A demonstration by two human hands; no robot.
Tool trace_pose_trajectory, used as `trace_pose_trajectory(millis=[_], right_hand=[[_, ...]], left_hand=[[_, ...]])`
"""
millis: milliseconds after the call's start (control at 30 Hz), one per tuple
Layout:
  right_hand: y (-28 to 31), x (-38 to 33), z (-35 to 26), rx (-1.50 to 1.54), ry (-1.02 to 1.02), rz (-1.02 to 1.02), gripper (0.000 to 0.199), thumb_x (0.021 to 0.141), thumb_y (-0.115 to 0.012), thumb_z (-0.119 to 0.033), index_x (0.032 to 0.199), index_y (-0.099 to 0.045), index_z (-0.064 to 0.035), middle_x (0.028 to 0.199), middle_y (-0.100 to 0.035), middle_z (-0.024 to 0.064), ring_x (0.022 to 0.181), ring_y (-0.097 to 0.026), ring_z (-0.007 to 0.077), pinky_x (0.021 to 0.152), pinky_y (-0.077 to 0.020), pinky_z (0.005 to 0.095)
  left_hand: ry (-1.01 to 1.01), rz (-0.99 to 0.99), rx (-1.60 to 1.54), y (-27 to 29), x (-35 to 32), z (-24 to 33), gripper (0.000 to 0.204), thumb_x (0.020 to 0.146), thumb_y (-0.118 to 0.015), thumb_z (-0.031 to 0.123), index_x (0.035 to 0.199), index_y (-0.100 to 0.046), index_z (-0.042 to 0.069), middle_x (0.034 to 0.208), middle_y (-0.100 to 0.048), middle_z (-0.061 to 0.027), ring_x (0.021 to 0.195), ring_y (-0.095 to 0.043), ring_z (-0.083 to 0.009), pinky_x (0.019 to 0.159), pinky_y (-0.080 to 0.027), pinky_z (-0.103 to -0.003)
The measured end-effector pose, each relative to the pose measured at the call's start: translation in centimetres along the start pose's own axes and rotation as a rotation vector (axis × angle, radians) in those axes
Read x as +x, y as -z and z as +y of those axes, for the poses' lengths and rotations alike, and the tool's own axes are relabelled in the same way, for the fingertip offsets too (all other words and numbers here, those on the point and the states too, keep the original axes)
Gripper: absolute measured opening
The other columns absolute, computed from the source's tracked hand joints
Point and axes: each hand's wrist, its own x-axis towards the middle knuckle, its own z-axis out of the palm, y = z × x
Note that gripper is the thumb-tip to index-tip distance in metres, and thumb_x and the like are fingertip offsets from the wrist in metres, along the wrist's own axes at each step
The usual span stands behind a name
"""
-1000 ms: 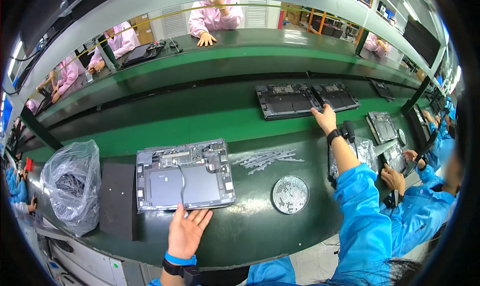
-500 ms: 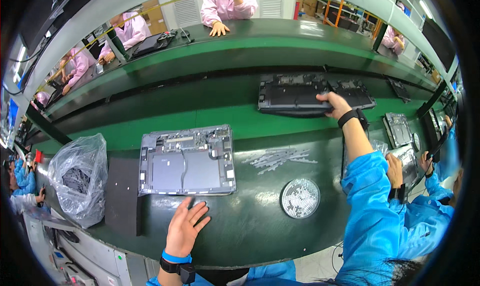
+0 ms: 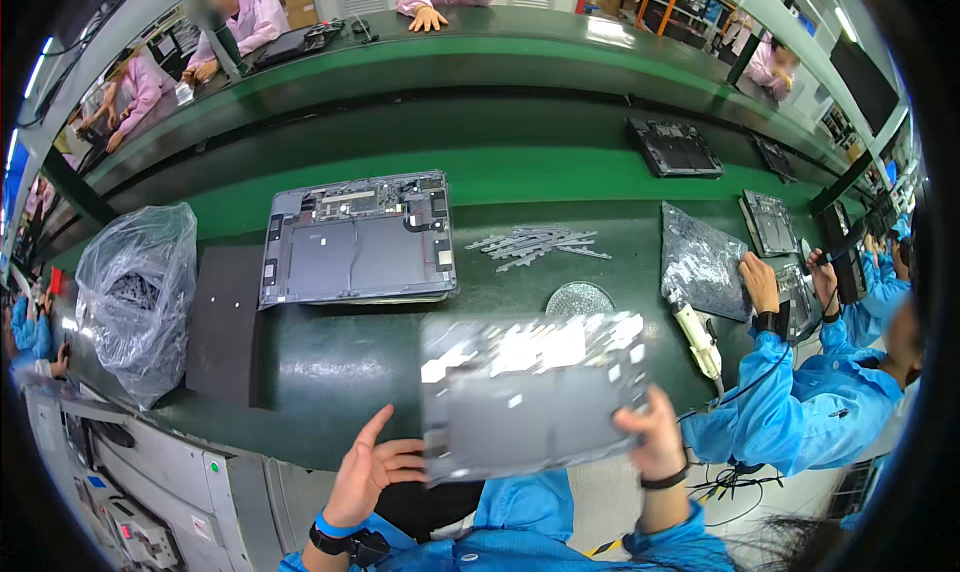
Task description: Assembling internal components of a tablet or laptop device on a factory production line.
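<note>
Right hand (image 3: 656,440) clasps laptop base (image 3: 530,412) by right edge; left hand (image 3: 372,472), fingers spread, by opposite corner, contact hard to tell through blur. Base just lifted off green strip (image 3: 540,180), second base (image 3: 680,150) left far beyond grip; piece now between hands, within two-handed reach.

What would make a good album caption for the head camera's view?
Right hand grips a flat grey device, open left hand close by, at a green workbench bearing thin grey strips.

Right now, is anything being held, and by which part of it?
The right hand holds a laptop base by its right edge. The left hand is at its lower left corner; contact cannot be told.
</note>
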Motion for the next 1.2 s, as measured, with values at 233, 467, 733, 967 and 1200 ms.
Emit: trace_pose_trajectory(millis=[233,467,733,967,1200], right_hand=[[-4.8,1.4,3.1,-0.569,-0.073,-0.525,0.054,0.088,-0.069,-0.008,0.136,-0.047,0.0020,0.113,-0.065,0.0091,0.099,-0.060,0.0139,0.088,-0.0491,0.0297],[-0.8,17.6,-5.1,-1.170,0.918,0.178,0.037,0.076,-0.075,-0.003,0.110,-0.063,-0.0063,0.082,-0.062,0.0075,0.077,-0.061,0.0223,0.070,-0.0495,0.0325],[-0.5,20.5,-6.4,-1.479,0.891,-0.090,0.010,0.080,-0.063,0.003,0.088,-0.057,0.0011,0.083,-0.054,0.0144,0.082,-0.056,0.0330,0.074,-0.0457,0.0401],[-3.1,10.5,-5.3,-1.062,0.764,-0.056,0.004,0.086,-0.057,0.002,0.086,-0.061,0.0014,0.078,-0.063,0.0115,0.072,-0.062,0.0170,0.067,-0.0495,0.0287],[-10.9,3.9,3.7,-1.221,1.347,-0.536,0.018,0.069,-0.075,-0.003,0.086,-0.069,-0.0028,0.089,-0.068,0.0095,0.079,-0.067,0.0214,0.062,-0.0549,0.0293]], left_hand=[[-0.224,0.320,0.433,2.6,-2.8,-2.5,0.072,0.085,-0.069,0.003,0.145,-0.030,-0.005,0.128,-0.055,-0.0125,0.116,-0.054,-0.0189,0.103,-0.041,-0.033],[-0.335,0.488,0.442,2.0,-2.7,-2.7,0.075,0.081,-0.074,0.005,0.143,-0.034,-0.006,0.120,-0.061,-0.0130,0.104,-0.061,-0.0171,0.092,-0.049,-0.031],[-0.271,0.546,1.202,1.7,-2.1,6.7,0.053,0.080,-0.075,0.008,0.128,-0.057,-0.005,0.074,-0.072,-0.0132,0.070,-0.071,-0.0162,0.069,-0.055,-0.026],[-0.027,0.007,0.654,-3.5,4.6,6.2,0.027,0.093,-0.060,-0.002,0.120,-0.064,-0.005,0.100,-0.073,-0.0160,0.094,-0.070,-0.0181,0.087,-0.055,-0.030],[0.115,-0.130,0.539,-6.6,8.2,1.2,0.034,0.101,-0.047,0.002,0.133,-0.051,-0.007,0.122,-0.065,-0.0180,0.109,-0.060,-0.0146,0.095,-0.049,-0.028]])
